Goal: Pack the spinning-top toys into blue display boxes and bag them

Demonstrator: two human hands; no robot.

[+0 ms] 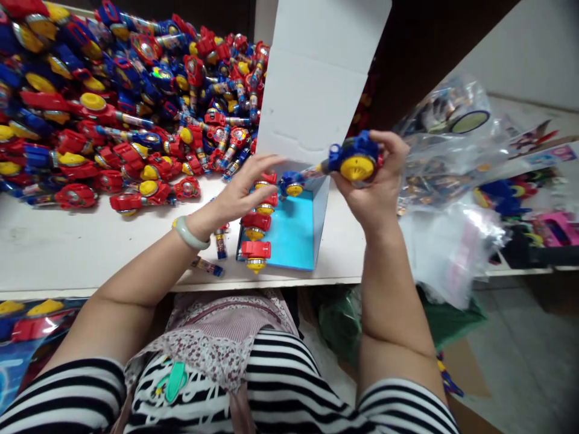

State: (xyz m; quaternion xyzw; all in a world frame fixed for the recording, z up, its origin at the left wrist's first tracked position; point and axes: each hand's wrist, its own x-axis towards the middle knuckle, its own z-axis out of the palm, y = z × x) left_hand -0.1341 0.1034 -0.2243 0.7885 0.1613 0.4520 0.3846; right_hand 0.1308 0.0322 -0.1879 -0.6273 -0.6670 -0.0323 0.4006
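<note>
My right hand (377,187) is raised at the right of an open display box (292,232). Its fingers grip a blue spinning-top toy (357,160) with a yellow pointed disc. My left hand (244,190) hovers over the box's left side, fingers stretched out and apart, holding nothing that I can see. Under and beside it, several red spinning-top toys (256,226) stand in a column along the left of the box. Another blue toy (293,184) is at the back of the box, near the held one. The box's white lid (316,72) stands upright behind.
A large heap of red, blue and yellow toys (149,120) covers the white table's (113,247) back left. Small printed tubes (208,265) lie left of the box. Clear plastic bags (452,181) and a pink item (558,229) are at the right. A green bag (341,322) hangs below the edge.
</note>
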